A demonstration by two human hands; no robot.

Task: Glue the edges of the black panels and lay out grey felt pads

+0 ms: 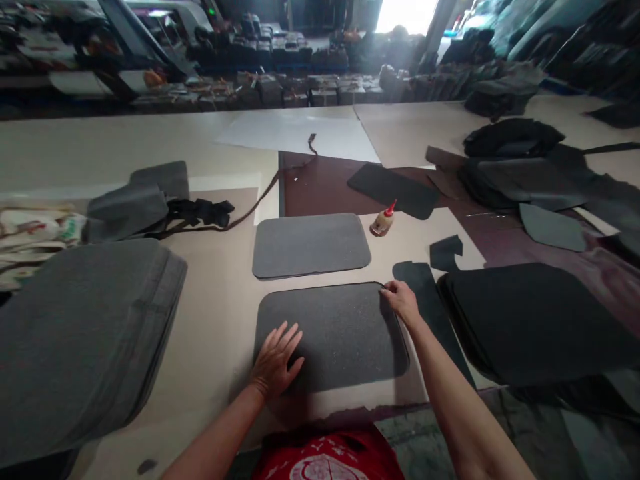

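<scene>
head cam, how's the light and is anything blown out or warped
Head view: a doorway at top centre is blown out to white, leaving the far shelves dim; soft light falls on the table, with a shadow under the left hand on the dark pad; the right hand pinches its far corner; table edges bow from wide-angle distortion.

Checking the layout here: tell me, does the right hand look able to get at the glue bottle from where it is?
Probably yes. The right hand pinches the far right corner of the dark panel; the glue bottle lies beyond it by the lighter grey panel, with only bare tabletop between.
</scene>
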